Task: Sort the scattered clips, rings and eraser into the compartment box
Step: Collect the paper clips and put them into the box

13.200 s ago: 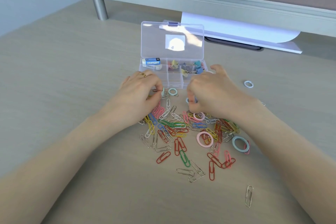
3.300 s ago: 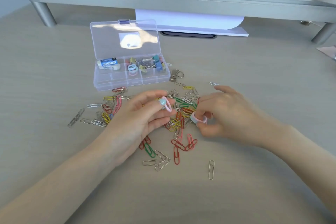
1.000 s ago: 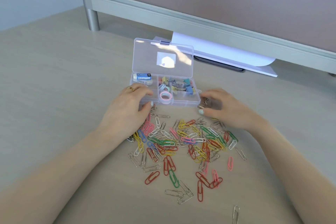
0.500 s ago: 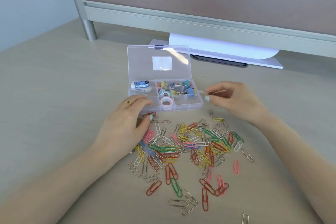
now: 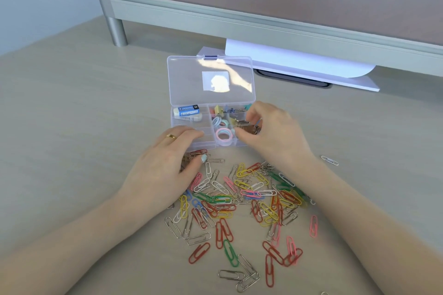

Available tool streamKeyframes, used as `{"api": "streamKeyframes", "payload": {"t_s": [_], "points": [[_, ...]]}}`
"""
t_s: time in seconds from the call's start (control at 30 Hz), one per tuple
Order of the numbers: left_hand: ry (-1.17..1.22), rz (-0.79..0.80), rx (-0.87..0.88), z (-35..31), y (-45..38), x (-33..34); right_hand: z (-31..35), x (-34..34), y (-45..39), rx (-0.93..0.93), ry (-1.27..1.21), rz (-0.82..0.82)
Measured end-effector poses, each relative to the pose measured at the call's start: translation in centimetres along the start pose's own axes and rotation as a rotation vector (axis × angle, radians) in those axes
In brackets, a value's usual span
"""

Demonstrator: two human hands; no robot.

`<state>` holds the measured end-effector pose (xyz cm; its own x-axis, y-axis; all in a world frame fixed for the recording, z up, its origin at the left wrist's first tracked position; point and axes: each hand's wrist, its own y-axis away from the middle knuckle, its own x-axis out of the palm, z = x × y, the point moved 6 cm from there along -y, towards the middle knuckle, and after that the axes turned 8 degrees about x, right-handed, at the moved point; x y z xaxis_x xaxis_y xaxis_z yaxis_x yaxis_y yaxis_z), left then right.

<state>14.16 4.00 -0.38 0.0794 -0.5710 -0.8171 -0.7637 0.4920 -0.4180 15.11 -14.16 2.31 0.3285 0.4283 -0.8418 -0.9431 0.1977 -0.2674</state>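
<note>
The clear compartment box [image 5: 185, 125] stands open mid-table, its lid [image 5: 189, 79] tilted back. A white eraser [image 5: 188, 112] in a blue sleeve lies in the back left compartment. Pastel rings [image 5: 224, 135] fill the middle cells and coloured binder clips [image 5: 219, 110] sit behind them. My right hand [image 5: 273, 137] pinches a bunch of silver metal clips [image 5: 247, 126] just above the box's right compartments. My left hand [image 5: 165, 167] rests flat at the box's front left corner, with its fingers on the rim and over a few clips. Many coloured paper clips [image 5: 239, 195] lie scattered between my forearms.
One silver paper clip [image 5: 329, 160] lies apart at the right. Behind the box, a white sheet [image 5: 287, 62] lies under a grey partition rail [image 5: 239, 19], whose post [image 5: 116, 31] stands at the back left. A dark slot [image 5: 292, 78] is set in the desk.
My right hand has carried the metal clips left from beside the box to above its right compartments. My left hand has stayed put.
</note>
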Motion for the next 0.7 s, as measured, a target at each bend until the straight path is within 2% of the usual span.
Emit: {"api": "streamKeyframes", "payload": {"t_s": [0.2, 0.3, 0.4, 0.53, 0.63, 0.7], "points": [[0.0, 0.016, -0.013, 0.0, 0.0, 0.0, 0.0, 0.2, 0.2, -0.065, 0.194, -0.014], [0.019, 0.019, -0.008, 0.1, 0.0, -0.5, -0.5, -0.5, 0.8, -0.086, 0.067, -0.004], [0.025, 0.033, 0.095, -0.2, 0.2, -1.8, -1.9, -2.0, 2.2, -0.092, -0.078, 0.003], [0.078, 0.053, 0.073, 0.6, 1.7, -2.9, -5.2, -3.2, 4.5, 0.01, -0.111, 0.048], [-0.011, 0.056, -0.029, 1.1, 3.4, -2.8, -7.2, -3.3, 6.1, 0.13, 0.022, 0.091], [-0.048, 0.145, -0.095, 0.9, 4.3, -2.1, -7.7, -3.0, 7.0, 0.197, 0.118, 0.141]]}}
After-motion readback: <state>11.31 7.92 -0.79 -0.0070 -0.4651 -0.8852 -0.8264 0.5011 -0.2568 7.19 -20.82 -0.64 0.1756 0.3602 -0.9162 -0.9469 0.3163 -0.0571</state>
